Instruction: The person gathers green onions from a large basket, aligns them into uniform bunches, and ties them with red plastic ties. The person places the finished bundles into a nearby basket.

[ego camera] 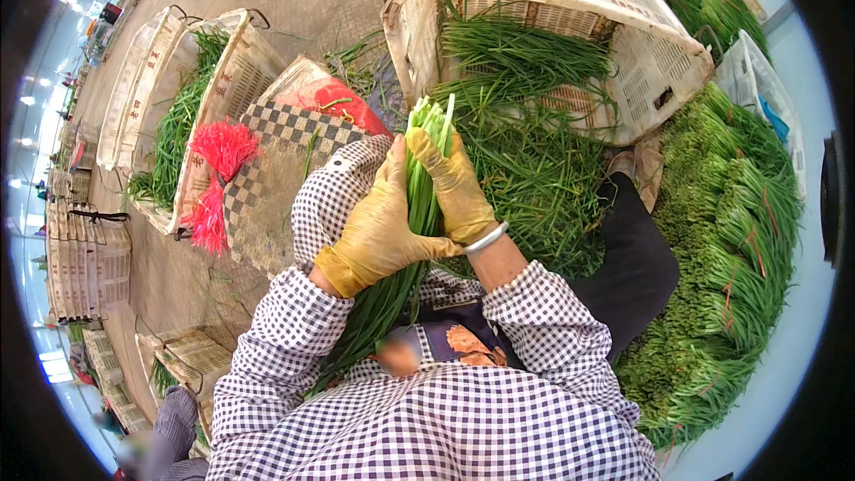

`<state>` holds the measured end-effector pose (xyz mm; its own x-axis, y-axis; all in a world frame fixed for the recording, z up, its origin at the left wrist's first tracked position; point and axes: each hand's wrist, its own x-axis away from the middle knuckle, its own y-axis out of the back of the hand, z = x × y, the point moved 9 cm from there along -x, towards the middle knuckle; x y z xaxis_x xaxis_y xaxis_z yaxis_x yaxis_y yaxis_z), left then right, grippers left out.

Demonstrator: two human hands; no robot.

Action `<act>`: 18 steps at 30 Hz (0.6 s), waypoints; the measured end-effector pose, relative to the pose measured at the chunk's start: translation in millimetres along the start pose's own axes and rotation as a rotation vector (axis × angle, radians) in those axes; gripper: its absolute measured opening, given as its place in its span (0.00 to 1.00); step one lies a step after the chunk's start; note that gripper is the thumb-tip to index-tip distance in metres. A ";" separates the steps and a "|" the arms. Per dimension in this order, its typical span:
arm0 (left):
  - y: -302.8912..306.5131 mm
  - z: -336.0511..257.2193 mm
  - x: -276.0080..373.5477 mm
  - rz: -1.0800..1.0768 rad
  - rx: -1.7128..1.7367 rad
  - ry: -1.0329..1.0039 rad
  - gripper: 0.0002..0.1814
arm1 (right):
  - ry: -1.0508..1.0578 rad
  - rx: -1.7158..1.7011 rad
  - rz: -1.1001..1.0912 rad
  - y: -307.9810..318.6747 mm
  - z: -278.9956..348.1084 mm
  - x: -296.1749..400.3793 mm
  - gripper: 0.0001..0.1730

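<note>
A bunch of garlic chives (421, 200) stands between my two hands, its pale cut ends up and its long green leaves hanging down over my lap. My left hand (377, 230), in a yellow rubber glove, presses along the left side of the bunch with the thumb across its front. On the other side my right hand (457, 184), gloved the same way and with a silvery bangle at the wrist, wraps the upper stalks. Loose chives (534, 187) lie heaped just right of my hands. Red plastic ties (224, 153) lie in a tuft on a checkered cloth (267, 200) at the left.
A tipped white plastic crate (648, 87) with chives inside opens towards me. Stacked bundles of chives (721, 267) fill the right side beside a pale wall. More crates (220, 100) stand at the left. Another person's sleeve (177, 421) shows at the lower left.
</note>
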<state>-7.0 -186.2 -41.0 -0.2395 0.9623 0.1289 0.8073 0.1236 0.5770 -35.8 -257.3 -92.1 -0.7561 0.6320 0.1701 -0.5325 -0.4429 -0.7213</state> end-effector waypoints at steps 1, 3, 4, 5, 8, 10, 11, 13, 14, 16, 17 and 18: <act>-3.1 8.8 1.3 -0.006 0.202 -0.011 0.74 | 0.032 0.036 0.026 -3.7 3.8 2.4 0.45; -3.7 17.2 6.6 -0.016 0.557 0.047 0.71 | 0.084 0.152 0.076 -9.6 10.2 7.2 0.53; -3.7 20.1 7.5 0.008 0.674 0.089 0.70 | 0.104 0.231 0.099 -11.9 13.5 7.7 0.57; -2.9 25.0 6.4 0.032 0.790 0.134 0.69 | 0.123 0.311 0.122 -15.0 18.4 7.5 0.62; 5.7 55.6 21.2 0.044 1.102 0.247 0.52 | 0.042 0.508 0.281 -34.9 38.4 11.6 0.74; 13.0 50.2 25.5 0.057 1.208 0.210 0.45 | 0.012 0.521 0.338 -28.2 41.2 6.5 0.70; 20.9 40.6 26.5 0.032 1.171 0.124 0.43 | -0.008 0.489 0.350 -20.3 39.5 3.5 0.66; 24.3 46.9 33.0 0.011 1.283 0.088 0.44 | -0.084 0.388 0.354 -14.0 38.7 6.5 0.58; 24.7 59.4 36.4 -0.114 1.324 0.139 0.45 | -0.135 0.324 0.342 -15.8 41.8 13.0 0.55; 25.0 82.4 41.7 -0.037 1.390 0.134 0.45 | -0.192 0.358 0.295 -3.0 36.8 22.2 0.51; 23.8 89.3 44.1 -0.014 1.410 0.128 0.45 | -0.224 0.376 0.271 3.7 31.7 26.8 0.50; 21.6 84.3 41.5 0.018 1.433 0.124 0.45 | -0.239 0.410 0.252 11.8 25.2 35.6 0.44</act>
<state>46.0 -123.2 -91.2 -0.2082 0.9485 0.2388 0.6295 0.3168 -0.7095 -78.6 -256.1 -77.7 -0.9196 0.3329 0.2084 -0.3923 -0.8045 -0.4460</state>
